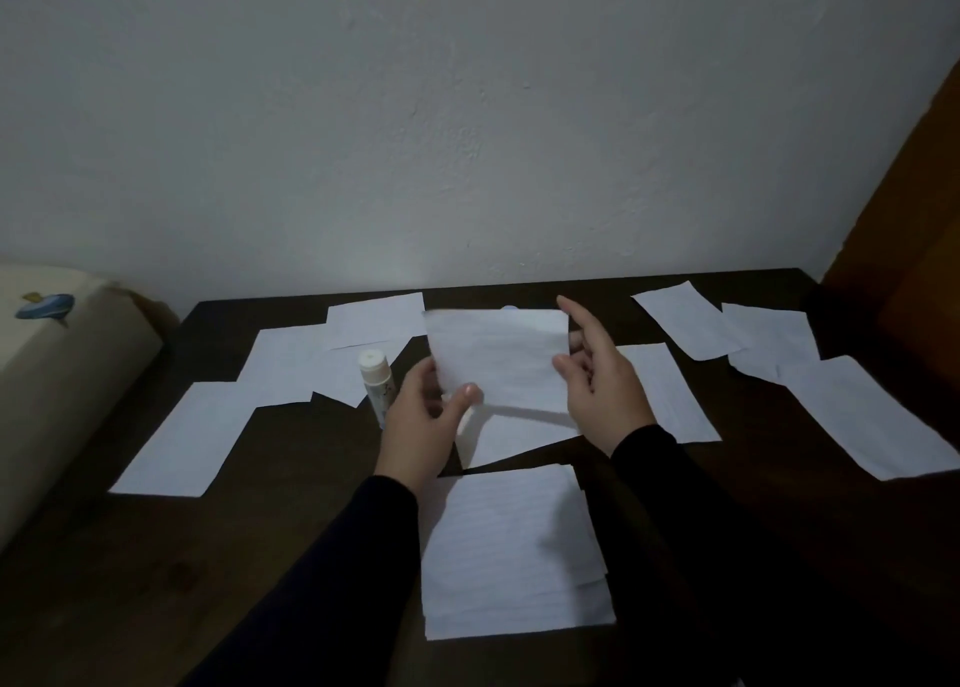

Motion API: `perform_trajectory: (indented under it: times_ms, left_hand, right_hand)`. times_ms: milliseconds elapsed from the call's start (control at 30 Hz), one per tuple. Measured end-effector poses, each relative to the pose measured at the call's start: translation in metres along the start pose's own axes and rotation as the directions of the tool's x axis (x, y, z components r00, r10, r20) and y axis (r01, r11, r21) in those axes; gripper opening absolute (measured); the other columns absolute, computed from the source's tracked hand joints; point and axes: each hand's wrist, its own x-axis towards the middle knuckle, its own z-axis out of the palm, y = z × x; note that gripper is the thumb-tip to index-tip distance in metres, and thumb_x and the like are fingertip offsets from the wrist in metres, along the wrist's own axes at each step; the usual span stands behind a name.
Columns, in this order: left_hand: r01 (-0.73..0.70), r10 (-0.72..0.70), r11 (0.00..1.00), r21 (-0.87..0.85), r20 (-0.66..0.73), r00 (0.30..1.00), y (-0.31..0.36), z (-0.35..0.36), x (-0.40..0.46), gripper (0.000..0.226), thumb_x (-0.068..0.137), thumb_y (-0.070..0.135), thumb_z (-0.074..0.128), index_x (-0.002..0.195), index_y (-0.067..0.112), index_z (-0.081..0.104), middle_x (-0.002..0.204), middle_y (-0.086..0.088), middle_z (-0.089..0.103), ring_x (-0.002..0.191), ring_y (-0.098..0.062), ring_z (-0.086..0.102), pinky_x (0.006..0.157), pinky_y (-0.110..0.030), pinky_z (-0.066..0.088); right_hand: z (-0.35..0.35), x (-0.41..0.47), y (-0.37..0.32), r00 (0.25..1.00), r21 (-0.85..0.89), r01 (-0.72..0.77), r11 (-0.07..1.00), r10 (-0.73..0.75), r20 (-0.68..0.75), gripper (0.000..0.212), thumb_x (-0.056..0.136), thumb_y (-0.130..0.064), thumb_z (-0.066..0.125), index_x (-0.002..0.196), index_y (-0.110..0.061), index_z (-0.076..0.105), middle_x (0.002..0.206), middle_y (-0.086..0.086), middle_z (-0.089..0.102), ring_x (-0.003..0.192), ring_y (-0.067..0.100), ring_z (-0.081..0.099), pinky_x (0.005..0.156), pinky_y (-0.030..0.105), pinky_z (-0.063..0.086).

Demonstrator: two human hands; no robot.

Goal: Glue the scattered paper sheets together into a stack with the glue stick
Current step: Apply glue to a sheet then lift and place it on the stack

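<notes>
Pale plaster wall (467, 114) fills the upper view above a dark wooden table (208, 556). Taking the glue stick (375, 380) as landmark: a cream cushion (57, 374) lies well to its left, off the table edge, and brown wooden furniture (914, 229) stands far to its right. Loose sheets (291, 369) lie overlapping just left and behind it; more loose sheets (852, 400) spread well to its right. A stack of lined sheets (514, 551) lies nearer the person, to its right, long axis running away from the viewer. Just right of the glue stick, a single sheet (501, 359) is raised above the table, tilted. The left hand (426, 426) pinches its lower left corner; the right hand (597, 374) grips its right edge with forefinger extended. The glue stick stands upright, cap up, partly hidden by the left hand.
</notes>
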Motion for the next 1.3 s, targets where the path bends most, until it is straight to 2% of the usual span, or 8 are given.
perform_trajectory:
  times_ms: [200,300,433,533,733,900,1133,1300]
  left_hand:
    - [0.174,-0.174,0.985,-0.019,-0.007,0.985,0.003,-0.009,-0.005,0.019,0.090,0.029,0.065,0.108,0.022,0.063,0.105,0.003,0.067,0.098,-0.011,0.062,0.090,-0.032,0.052]
    - [0.228,-0.229,0.972,-0.062,0.000,0.974,0.004,-0.009,-0.005,0.010,0.089,0.027,0.066,0.098,0.022,0.064,0.100,-0.004,0.068,0.096,-0.019,0.063,0.090,-0.035,0.053]
    - [0.237,-0.240,0.969,-0.066,-0.030,0.970,0.004,-0.002,-0.009,0.022,0.090,0.022,0.065,0.111,0.018,0.058,0.091,0.001,0.063,0.082,-0.009,0.059,0.061,-0.014,0.046]
    - [0.191,-0.190,0.978,0.079,-0.013,0.982,0.001,0.002,-0.012,0.039,0.090,0.020,0.065,0.124,0.020,0.046,0.084,0.003,0.055,0.071,-0.005,0.052,0.046,-0.007,0.038]
    - [0.176,-0.175,0.959,0.220,-0.026,0.984,-0.008,0.004,-0.006,0.067,0.085,0.026,0.072,0.138,0.023,0.031,0.087,0.001,0.059,0.077,-0.008,0.058,0.057,-0.014,0.040]
    - [0.117,-0.121,0.942,0.314,-0.006,0.993,-0.018,0.006,0.001,0.042,0.084,0.030,0.072,0.118,0.026,0.047,0.081,0.001,0.064,0.074,-0.007,0.061,0.060,-0.014,0.042]
    - [0.017,-0.041,0.888,0.459,0.041,0.998,-0.021,0.010,0.006,0.012,0.086,0.027,0.070,0.091,0.024,0.059,0.082,0.003,0.064,0.073,-0.006,0.060,0.063,-0.014,0.043]
    - [-0.143,0.138,0.806,0.574,0.052,0.989,-0.017,0.014,0.001,0.013,0.092,0.026,0.061,0.102,0.019,0.064,0.100,0.004,0.054,0.083,-0.007,0.051,0.072,-0.015,0.036]
  right_hand:
    - [-0.004,0.001,0.005,0.981,0.018,-0.192,0.981,0.192,-0.024,0.058,0.096,-0.015,0.056,0.147,-0.030,0.033,0.092,-0.008,0.059,0.084,0.005,0.057,0.074,0.010,0.042]
    - [-0.004,0.007,0.010,0.941,-0.022,-0.338,0.941,0.338,0.005,0.055,0.095,-0.023,0.059,0.145,-0.025,0.036,0.092,-0.008,0.060,0.087,0.004,0.054,0.086,0.018,0.039]
    - [0.001,0.008,0.020,0.914,-0.179,-0.386,0.905,0.401,0.060,0.055,0.092,-0.018,0.062,0.144,-0.022,0.041,0.087,-0.008,0.058,0.084,0.007,0.055,0.089,0.024,0.044]
    - [0.006,0.009,0.027,0.906,-0.229,-0.408,0.884,0.424,0.020,0.051,0.092,-0.019,0.063,0.140,-0.020,0.047,0.083,-0.008,0.059,0.082,0.007,0.055,0.092,0.027,0.045]
    - [0.012,0.011,0.038,0.908,-0.281,-0.408,0.869,0.419,-0.022,0.044,0.091,-0.019,0.065,0.133,-0.017,0.054,0.082,-0.005,0.061,0.089,0.013,0.059,0.097,0.032,0.047]
    - [0.014,0.014,0.045,0.891,-0.300,-0.443,0.845,0.451,-0.045,0.042,0.090,-0.018,0.066,0.130,-0.017,0.056,0.086,-0.002,0.062,0.089,0.014,0.059,0.097,0.031,0.047]
    - [0.016,0.022,0.050,0.850,-0.499,-0.462,0.733,0.527,-0.012,0.039,0.091,-0.026,0.065,0.129,-0.019,0.056,0.120,0.004,0.064,0.111,0.021,0.059,0.101,0.036,0.046]
    - [0.015,0.021,0.043,0.909,-0.682,-0.313,0.661,0.416,-0.014,0.044,0.091,-0.036,0.063,0.132,-0.023,0.053,0.126,0.003,0.056,0.115,0.021,0.053,0.100,0.037,0.044]
